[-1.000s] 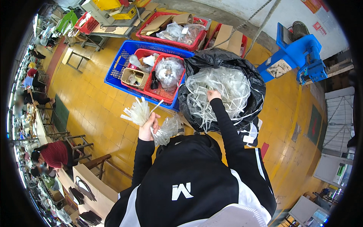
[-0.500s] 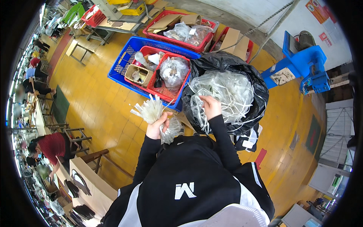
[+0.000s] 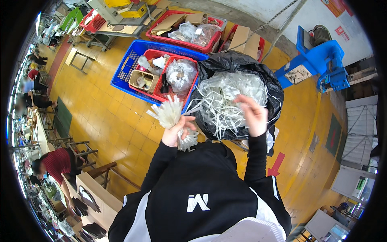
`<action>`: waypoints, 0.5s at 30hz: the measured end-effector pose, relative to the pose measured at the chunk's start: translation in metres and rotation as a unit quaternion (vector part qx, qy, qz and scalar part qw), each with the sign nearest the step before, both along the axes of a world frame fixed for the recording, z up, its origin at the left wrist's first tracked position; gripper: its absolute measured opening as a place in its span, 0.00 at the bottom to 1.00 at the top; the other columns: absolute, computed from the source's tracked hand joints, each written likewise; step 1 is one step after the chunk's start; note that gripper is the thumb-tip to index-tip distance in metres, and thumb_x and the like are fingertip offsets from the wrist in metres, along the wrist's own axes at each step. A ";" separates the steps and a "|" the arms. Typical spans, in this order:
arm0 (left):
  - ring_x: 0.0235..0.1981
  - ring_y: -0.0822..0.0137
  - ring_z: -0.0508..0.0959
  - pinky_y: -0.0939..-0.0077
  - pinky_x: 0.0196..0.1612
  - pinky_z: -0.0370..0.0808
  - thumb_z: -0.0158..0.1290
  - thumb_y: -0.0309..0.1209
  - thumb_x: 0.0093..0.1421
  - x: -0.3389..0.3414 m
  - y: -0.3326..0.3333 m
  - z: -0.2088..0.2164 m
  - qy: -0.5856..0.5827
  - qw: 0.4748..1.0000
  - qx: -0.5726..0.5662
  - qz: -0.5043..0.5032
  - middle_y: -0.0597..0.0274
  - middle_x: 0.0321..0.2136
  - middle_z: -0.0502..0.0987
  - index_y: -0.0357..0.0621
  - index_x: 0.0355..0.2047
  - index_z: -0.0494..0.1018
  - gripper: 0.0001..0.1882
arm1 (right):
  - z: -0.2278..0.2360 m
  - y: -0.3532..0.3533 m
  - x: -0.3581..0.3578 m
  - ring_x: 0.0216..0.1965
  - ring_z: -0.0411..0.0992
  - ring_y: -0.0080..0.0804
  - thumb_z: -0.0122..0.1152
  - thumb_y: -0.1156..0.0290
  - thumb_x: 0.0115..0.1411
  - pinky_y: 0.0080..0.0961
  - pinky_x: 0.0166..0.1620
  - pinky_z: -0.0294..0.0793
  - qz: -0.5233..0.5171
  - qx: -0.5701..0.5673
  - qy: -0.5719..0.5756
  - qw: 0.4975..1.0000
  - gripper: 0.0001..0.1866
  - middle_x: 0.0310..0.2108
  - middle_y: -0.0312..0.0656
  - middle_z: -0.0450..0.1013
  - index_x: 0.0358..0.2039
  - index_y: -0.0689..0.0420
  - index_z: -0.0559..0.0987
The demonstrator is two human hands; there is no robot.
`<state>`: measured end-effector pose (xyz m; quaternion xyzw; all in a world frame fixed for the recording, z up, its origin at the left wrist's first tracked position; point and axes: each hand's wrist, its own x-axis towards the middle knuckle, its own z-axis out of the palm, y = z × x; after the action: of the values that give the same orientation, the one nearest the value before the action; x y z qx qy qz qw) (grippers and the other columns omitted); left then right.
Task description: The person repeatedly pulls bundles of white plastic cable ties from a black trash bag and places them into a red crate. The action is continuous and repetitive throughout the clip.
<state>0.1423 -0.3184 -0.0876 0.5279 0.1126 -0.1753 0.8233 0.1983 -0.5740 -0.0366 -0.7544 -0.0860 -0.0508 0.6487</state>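
My left hand [image 3: 176,131] is closed around a thick bundle of translucent white plastic strips [image 3: 169,111]. The bundle's ends fan out above and below the fist. To the right stands a black plastic bag [image 3: 275,86], its mouth wide and filled with a tangle of clear and whitish plastic strips [image 3: 225,92]. Above the tangle, near the bag's right side, is my right hand [image 3: 255,117]. Its fingers are stretched out and apart, slightly blurred, and I see nothing held in them.
Left of the bag sits a blue crate [image 3: 121,76] with red baskets [image 3: 186,60] inside. Behind it is a larger red crate [image 3: 161,38] with cardboard and plastic bags. A blue machine [image 3: 314,60] stands at the right. A person in a red top [image 3: 60,163] works at a table, far left.
My right hand has moved right across the bag, and its fingers have opened. Loose strips now spread over the bag's left side. The left hand with its bundle has shifted slightly right.
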 end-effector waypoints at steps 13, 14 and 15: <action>0.13 0.82 0.58 0.85 0.27 0.65 0.43 0.43 0.61 0.016 0.051 0.015 -0.022 0.970 -0.181 0.159 0.75 0.18 0.59 0.35 0.52 0.60 0.26 | -0.053 0.050 -0.051 0.23 0.74 0.28 0.54 0.72 0.54 0.20 0.28 0.71 0.240 -0.192 0.126 0.943 0.07 0.19 0.38 0.74 0.33 0.57 0.77; 0.13 0.82 0.58 0.87 0.26 0.64 0.44 0.42 0.61 0.016 0.059 0.014 -0.048 0.970 -0.151 0.185 0.75 0.18 0.60 0.35 0.54 0.58 0.27 | -0.056 0.041 -0.051 0.23 0.74 0.30 0.53 0.70 0.54 0.22 0.28 0.71 0.267 -0.247 0.142 0.921 0.07 0.19 0.38 0.74 0.31 0.55 0.77; 0.14 0.82 0.58 0.87 0.25 0.62 0.45 0.42 0.60 0.015 0.071 0.013 -0.057 0.968 -0.133 0.204 0.74 0.18 0.60 0.36 0.53 0.59 0.27 | -0.062 0.031 -0.051 0.23 0.74 0.31 0.52 0.68 0.54 0.24 0.28 0.71 0.274 -0.301 0.146 0.902 0.07 0.19 0.36 0.74 0.30 0.53 0.78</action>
<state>0.1575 -0.2477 -0.0741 0.3884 0.1466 0.0138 0.9096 0.1477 -0.5430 -0.0984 -0.8592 -0.2049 0.2685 0.3844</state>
